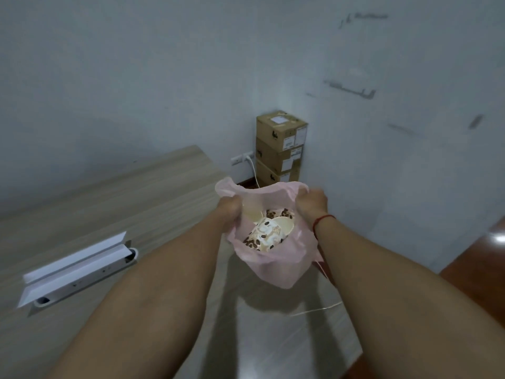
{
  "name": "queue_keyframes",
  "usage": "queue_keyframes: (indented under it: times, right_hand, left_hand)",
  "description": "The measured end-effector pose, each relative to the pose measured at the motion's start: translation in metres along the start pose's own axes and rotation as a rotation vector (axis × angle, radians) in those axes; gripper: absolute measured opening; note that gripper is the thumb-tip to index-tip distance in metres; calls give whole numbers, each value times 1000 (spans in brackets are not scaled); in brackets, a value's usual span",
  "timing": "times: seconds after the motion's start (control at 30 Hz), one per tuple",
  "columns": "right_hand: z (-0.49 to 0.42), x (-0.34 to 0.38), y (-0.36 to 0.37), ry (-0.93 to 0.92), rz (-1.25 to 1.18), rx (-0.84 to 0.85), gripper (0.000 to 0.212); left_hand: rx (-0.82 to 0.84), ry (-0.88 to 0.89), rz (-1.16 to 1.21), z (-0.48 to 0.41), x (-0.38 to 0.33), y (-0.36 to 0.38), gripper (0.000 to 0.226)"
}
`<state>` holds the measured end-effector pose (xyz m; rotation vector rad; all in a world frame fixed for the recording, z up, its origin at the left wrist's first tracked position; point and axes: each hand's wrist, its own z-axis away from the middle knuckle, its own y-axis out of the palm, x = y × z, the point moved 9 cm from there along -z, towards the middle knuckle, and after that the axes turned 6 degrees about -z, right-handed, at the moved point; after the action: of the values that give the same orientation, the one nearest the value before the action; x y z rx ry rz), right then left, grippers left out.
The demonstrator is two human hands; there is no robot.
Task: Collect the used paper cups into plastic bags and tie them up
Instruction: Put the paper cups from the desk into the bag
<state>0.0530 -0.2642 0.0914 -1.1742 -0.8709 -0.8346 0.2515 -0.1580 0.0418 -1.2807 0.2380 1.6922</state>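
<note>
Bag [273,265] mouth lies open between the two hands.
Fingers of left hand [228,208] and right hand [312,203] pinch opposite rim sides, cups [269,234] below.

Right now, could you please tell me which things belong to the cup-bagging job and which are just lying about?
Job: pink bag, paper cups inside it, left hand and right hand gripping its rim.
Lying about: cardboard boxes, wall socket, white cable, open cable hatch in the table.
</note>
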Motion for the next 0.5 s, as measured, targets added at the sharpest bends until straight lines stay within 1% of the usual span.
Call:
queue_keyframes:
  times: [0.07, 0.13, 0.17, 0.27, 0.33, 0.4, 0.5]
  right_hand:
    - [-1, 12, -25, -34, -2, -81, 40]
    - [0, 20, -43, -50, 0, -144, 39]
    - [3, 22, -51, -56, -1, -163, 38]
    - [8, 25, -69, -68, 2, -226, 37]
    - [10, 24, -80, -69, -5, -254, 37]
    - [9, 23, -81, -61, -11, -219, 38]
    - [13, 25, -84, -48, -44, -190, 39]
  left_hand:
    - [-54, 67, -17, 5, -23, -5, 33]
    - [-124, 106, -81, 6, -40, -12, 49]
    - [-171, 128, -128, 9, -46, -17, 52]
    - [-295, 98, -153, 20, -51, -35, 48]
    - [-308, 73, -149, 22, -49, -41, 43]
    - [-293, 54, -89, 27, -45, -43, 38]
    - [-241, 90, -53, 42, -52, -35, 39]
